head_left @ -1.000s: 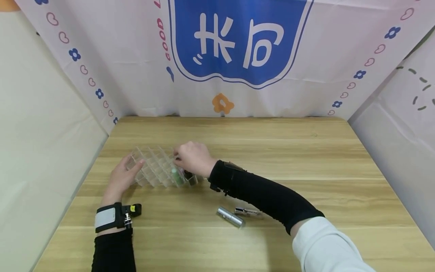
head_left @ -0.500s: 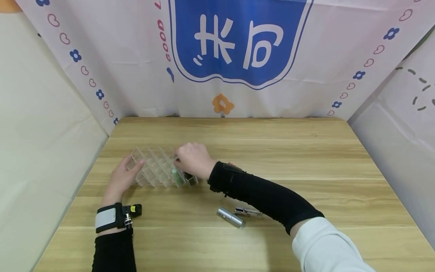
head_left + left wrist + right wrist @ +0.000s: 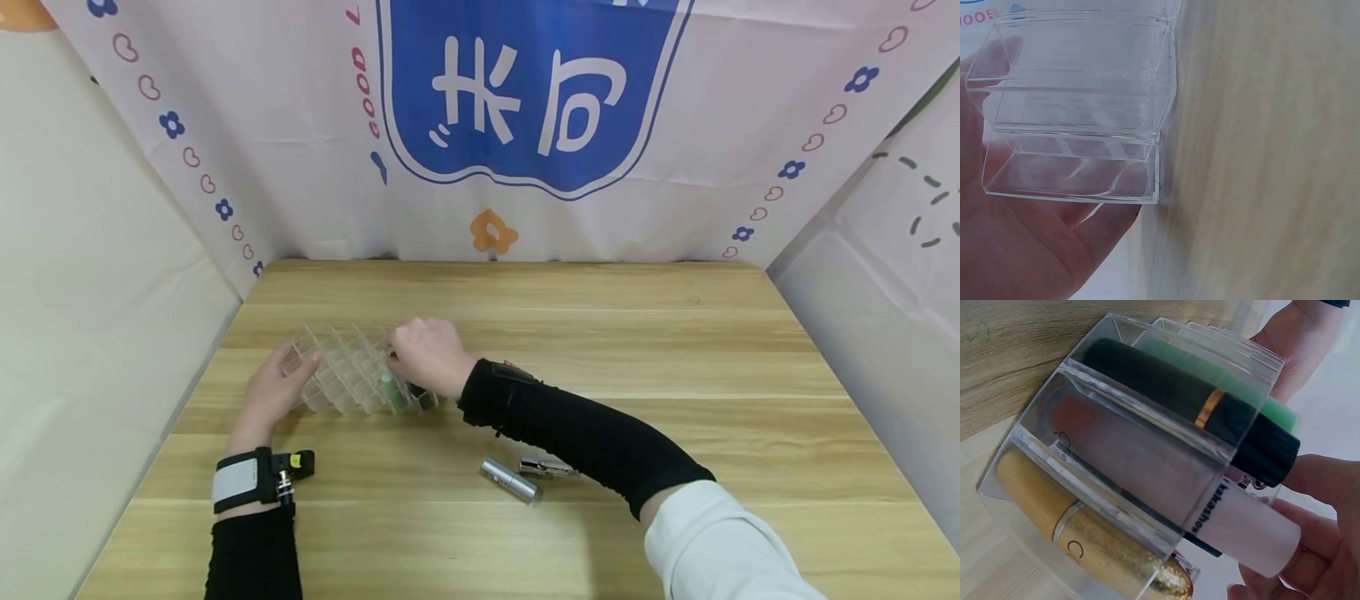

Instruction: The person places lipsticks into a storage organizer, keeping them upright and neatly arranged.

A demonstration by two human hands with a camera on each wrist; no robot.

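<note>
Near the table's left edge, the left hand (image 3: 272,394) steadies the clear organizer (image 3: 341,375) with straight fingers. The right hand (image 3: 429,354) pinches a pink tube (image 3: 1222,515) standing in a near-right compartment.

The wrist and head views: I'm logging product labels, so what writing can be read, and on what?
"lakasho": black letters on the frosted pink tube in the clear organizer; the word may run on, hidden.
"GOOD": red letters on the backdrop banner, partly cut off.
Two large white characters on the banner's blue shield.
Gold tube: engraved mark, unreadable.
</note>
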